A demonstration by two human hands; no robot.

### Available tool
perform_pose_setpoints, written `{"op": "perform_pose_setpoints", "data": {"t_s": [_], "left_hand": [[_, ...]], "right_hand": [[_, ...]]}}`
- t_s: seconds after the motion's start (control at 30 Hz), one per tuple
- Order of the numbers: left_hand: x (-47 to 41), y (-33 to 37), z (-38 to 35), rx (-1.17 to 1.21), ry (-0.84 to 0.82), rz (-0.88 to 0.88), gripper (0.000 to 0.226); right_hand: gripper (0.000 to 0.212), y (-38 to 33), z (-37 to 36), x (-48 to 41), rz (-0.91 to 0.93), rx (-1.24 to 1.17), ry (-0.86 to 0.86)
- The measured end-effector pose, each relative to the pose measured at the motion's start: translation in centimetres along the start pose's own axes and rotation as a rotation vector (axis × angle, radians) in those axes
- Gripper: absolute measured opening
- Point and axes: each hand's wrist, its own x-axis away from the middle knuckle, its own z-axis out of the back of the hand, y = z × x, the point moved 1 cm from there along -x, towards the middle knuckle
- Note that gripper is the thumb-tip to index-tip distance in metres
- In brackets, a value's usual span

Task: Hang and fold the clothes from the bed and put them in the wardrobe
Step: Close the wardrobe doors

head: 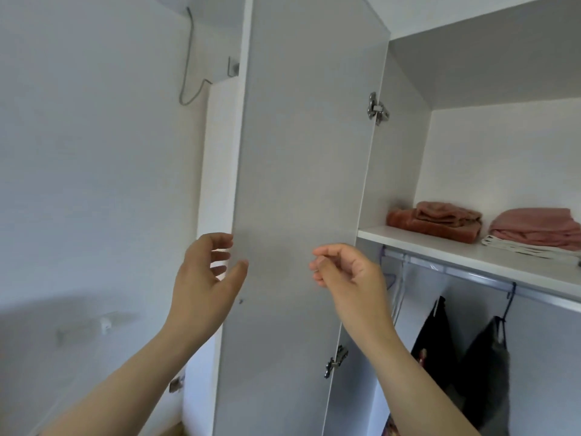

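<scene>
The white wardrobe door stands open in front of me, its inner face toward the camera. My left hand reaches to the door's outer edge, fingers spread and loosely bent, thumb in front of the panel, fingers behind it. My right hand hovers before the panel with fingers loosely curled, holding nothing. Folded rust-coloured cloth and folded pink cloth on a white piece lie on the wardrobe shelf. Two dark garments hang from the rail below.
A white wall fills the left side, with a grey cable hanging near the top. Two metal hinges join the door to the wardrobe side. An upper shelf sits above the folded clothes.
</scene>
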Motion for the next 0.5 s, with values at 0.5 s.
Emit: {"op": "perform_pose_setpoints", "data": {"t_s": [0.5], "left_hand": [[-0.9, -2.2, -1.3, 0.093, -0.071, 0.069, 0.041]], "right_hand": [[0.019, 0.7, 0.6, 0.0, -0.058, 0.006, 0.008]]}}
